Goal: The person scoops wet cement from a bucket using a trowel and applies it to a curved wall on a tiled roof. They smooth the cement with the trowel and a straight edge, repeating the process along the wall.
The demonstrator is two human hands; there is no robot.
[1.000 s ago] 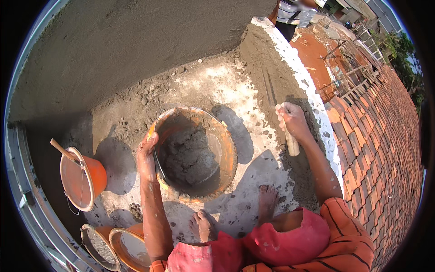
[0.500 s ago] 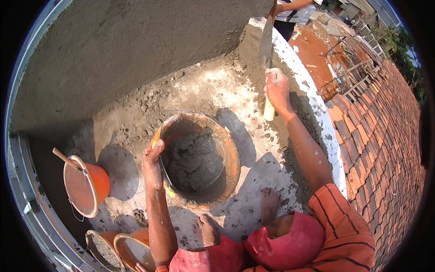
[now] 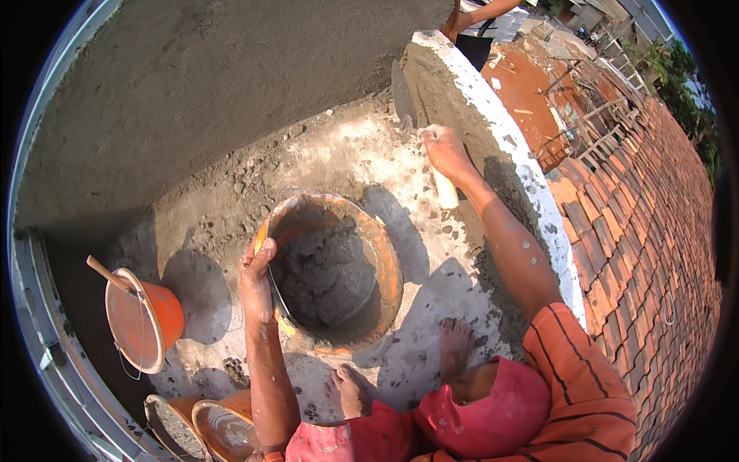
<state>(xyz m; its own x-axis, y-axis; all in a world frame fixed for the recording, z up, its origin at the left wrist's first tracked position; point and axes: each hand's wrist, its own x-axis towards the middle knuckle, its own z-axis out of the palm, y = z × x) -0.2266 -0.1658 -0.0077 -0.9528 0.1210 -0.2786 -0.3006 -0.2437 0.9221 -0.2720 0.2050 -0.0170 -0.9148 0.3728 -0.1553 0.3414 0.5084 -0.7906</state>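
Observation:
My left hand (image 3: 256,281) grips the left rim of an orange bucket (image 3: 391,269), thumb over the edge. Wet grey mortar (image 3: 327,266) lies inside it. Out ahead on the right, my right hand (image 3: 446,154) is wrapped round the pale handle of a trowel (image 3: 402,96). The trowel's blade points away from me, close to the corner where the low white-topped wall (image 3: 504,127) meets the tall grey plastered wall (image 3: 231,69). Whether the blade touches the mortar on the low wall's inner face I cannot tell.
An orange bucket (image 3: 165,316) with a wooden-handled tool in it stands at the left. Two more buckets (image 3: 165,420) (image 3: 231,420) sit at the lower left. Mortar crumbs litter the floor. Beyond the low wall slopes a tiled roof (image 3: 647,254); another person's arm (image 3: 489,11) shows at the top.
My right hand has moved a little left with the trowel, and the blade has swung from above the low wall's top to its inner side. My left hand stays on the bucket rim.

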